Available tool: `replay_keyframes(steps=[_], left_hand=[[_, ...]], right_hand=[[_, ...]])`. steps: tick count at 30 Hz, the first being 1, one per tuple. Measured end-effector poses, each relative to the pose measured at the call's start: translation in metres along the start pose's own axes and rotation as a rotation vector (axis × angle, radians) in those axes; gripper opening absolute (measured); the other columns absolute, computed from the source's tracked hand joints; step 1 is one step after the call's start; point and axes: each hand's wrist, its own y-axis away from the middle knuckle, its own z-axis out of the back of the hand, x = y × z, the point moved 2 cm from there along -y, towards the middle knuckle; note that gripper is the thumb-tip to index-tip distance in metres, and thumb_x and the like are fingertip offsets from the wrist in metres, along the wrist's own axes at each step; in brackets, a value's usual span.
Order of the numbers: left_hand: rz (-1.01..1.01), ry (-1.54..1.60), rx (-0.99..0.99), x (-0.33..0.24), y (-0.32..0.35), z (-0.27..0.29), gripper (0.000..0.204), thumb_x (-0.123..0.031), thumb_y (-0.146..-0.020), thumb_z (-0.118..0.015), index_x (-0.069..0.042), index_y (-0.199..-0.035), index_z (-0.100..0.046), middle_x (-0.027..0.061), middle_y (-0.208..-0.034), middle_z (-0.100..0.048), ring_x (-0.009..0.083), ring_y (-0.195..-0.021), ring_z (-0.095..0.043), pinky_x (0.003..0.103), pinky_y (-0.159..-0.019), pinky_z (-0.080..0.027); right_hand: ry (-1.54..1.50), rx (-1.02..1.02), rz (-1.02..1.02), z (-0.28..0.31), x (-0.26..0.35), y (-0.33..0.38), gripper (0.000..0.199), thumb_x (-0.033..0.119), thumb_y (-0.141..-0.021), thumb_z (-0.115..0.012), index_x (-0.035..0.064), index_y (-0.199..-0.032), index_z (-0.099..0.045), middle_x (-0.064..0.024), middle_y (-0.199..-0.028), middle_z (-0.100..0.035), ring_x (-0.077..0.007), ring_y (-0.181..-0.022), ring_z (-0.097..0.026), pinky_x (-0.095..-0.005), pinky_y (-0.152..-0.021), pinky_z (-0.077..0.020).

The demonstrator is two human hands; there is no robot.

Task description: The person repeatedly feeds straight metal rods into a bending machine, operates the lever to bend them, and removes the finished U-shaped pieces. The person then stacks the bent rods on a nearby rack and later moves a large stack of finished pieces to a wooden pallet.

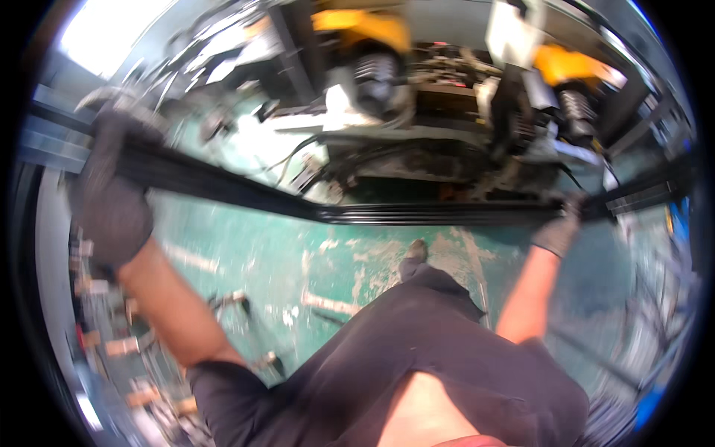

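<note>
A long black bar (439, 214) with lengthwise ridges, perhaps several bars lying together, runs across in front of my body; the wide lens makes it look bent. My left hand (112, 201), in a dark grey work glove, is closed round it at the far left, smeared by motion. Towards the right end, my right hand (560, 229), gloved too, is wrapped round the same bar, its fingers partly hidden behind it. Both my arms are spread wide.
Beyond the bar stands machinery with yellow covers (365, 26) and a dark coil spring (375, 78). A thin black cable (287, 160) hangs there. Worn green floor (246, 246) lies below me. Blurred metal racks with stacked pieces (145, 387) line the lower left; more bars (614, 421) are at lower right.
</note>
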Motion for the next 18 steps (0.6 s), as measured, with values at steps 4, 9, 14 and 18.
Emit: replay_keyframes(steps=[4, 9, 14, 18], left_hand=[[0.178, -0.126, -0.142, -0.017, 0.052, 0.069, 0.030, -0.019, -0.104, -0.061, -0.003, -0.126, -0.074, 0.0172, -0.107, -0.079, 0.0300, -0.104, -0.076, 0.042, -0.092, -0.059], [0.220, -0.733, -0.160, -0.117, 0.097, 0.136, 0.013, -0.014, -0.099, -0.067, -0.002, -0.099, -0.073, 0.0073, -0.086, -0.072, 0.0207, -0.076, -0.069, 0.039, -0.077, -0.058], [0.008, -1.225, -0.078, -0.223, 0.170, 0.206, 0.014, -0.008, -0.103, -0.060, -0.001, -0.104, -0.072, 0.0079, -0.085, -0.071, 0.0195, -0.073, -0.068, 0.030, -0.066, -0.055], [0.161, -0.914, -0.129, -0.303, 0.218, 0.238, 0.022, -0.011, -0.102, -0.059, -0.002, -0.091, -0.076, 0.0156, -0.083, -0.072, 0.0288, -0.075, -0.070, 0.041, -0.069, -0.057]], right_hand=[[0.513, 0.232, 0.252, -0.010, 0.034, 0.029, 0.035, 0.009, -0.093, -0.084, -0.0012, -0.124, -0.072, -0.0064, -0.107, -0.071, -0.0182, -0.097, -0.068, -0.0327, -0.088, -0.0577], [0.351, 0.886, 0.004, -0.088, 0.022, 0.076, 0.032, 0.014, -0.105, -0.071, -0.0049, -0.129, -0.062, -0.0080, -0.097, -0.065, -0.0182, -0.089, -0.062, -0.0332, -0.086, -0.0552], [-0.068, 1.421, -0.386, -0.193, 0.008, 0.130, 0.032, 0.025, -0.111, -0.061, -0.0017, -0.129, -0.057, -0.0028, -0.090, -0.049, -0.0143, -0.078, -0.046, -0.0294, -0.073, -0.0424], [-0.087, 1.615, -0.729, -0.208, -0.041, 0.202, 0.023, 0.024, -0.112, -0.060, 0.0021, -0.118, -0.056, -0.0012, -0.079, -0.043, -0.0124, -0.070, -0.038, -0.0299, -0.065, -0.0350]])
